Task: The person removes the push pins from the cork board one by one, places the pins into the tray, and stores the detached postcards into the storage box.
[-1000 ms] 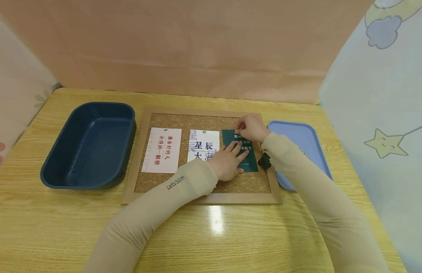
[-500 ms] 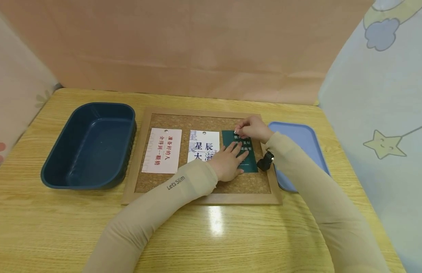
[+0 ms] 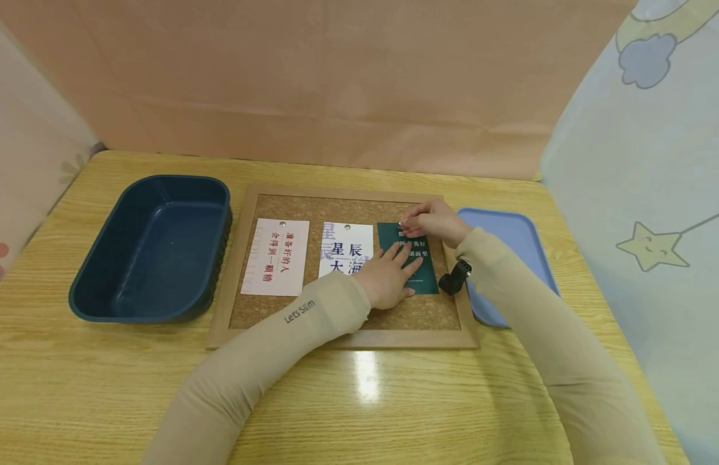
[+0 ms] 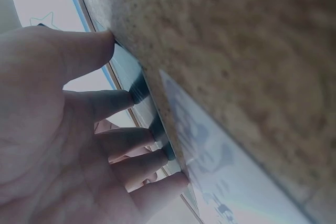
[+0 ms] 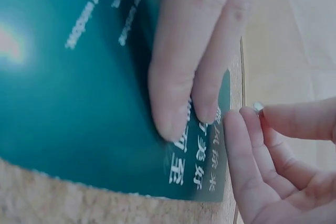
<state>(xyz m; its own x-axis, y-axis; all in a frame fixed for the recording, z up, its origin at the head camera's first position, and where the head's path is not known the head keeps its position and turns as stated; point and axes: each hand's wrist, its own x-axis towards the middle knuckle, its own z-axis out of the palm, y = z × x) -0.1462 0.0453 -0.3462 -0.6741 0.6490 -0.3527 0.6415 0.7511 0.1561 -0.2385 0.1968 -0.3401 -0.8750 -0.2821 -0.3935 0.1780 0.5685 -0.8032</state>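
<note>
A dark green card (image 3: 426, 271) with white characters lies at the right of a framed corkboard (image 3: 417, 320). My left hand (image 3: 388, 278) rests across it, fingers spread and fairly straight, with fingertips on the card in the left wrist view. At the card's top edge, my right hand (image 3: 437, 223) pinches a small silver thumbtack (image 5: 258, 107) between thumb and fingers. The tack's point is hidden. A white card (image 3: 347, 242) in the middle, partly covered by my left hand, and a pink card (image 3: 276, 258) on the left each carry a silver tack at the top.
A deep dark blue bin (image 3: 156, 258) stands left of the board. On the right, a light blue tray (image 3: 510, 226) lies partly under my right forearm. The wooden table (image 3: 347, 407) meets fabric walls at the back and sides.
My right wrist has turned and shifted slightly to the right, while its fingertips stay at the green card's top edge. My left hand keeps its place.
</note>
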